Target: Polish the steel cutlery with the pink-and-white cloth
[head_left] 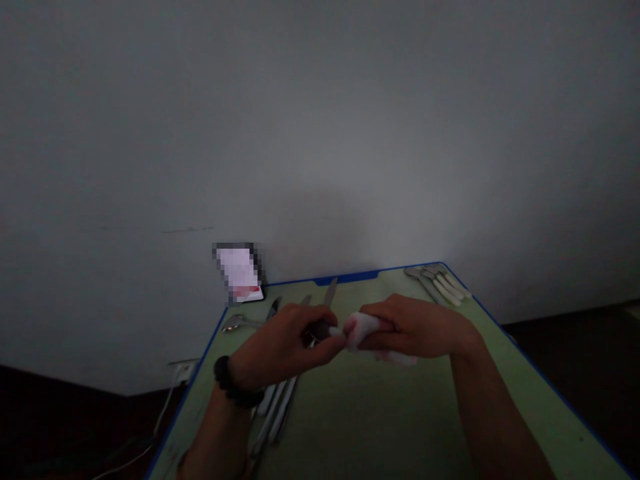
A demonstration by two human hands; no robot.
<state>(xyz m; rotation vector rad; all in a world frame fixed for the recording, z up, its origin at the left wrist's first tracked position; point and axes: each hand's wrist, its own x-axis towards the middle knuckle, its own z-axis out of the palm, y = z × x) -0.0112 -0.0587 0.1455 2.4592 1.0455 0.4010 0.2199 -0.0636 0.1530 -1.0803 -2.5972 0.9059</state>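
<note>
Above the middle of the table, my left hand (pixel 295 340) is closed on a piece of cutlery (pixel 336 331) with a whitish handle. Its metal end is mostly hidden by my fingers, so spoon or fork cannot be told. Close beside it, my right hand (pixel 405 327) pinches a white and pink cloth (pixel 365 328), bunched against the handle end. Under my left hand and forearm lie several table knives (pixel 285 403), blades pointing to the wall. A metal spoon (pixel 234 324) rests left of them, its handle partly behind my left hand.
Several spoons (pixel 443 283) with pale handles lie at the table's far right corner. A phone-like blurred screen (pixel 240 273) leans on the wall at the back left. The pale green table (pixel 380 420) has a blue edge. A socket with a white cable (pixel 183 373) is at lower left.
</note>
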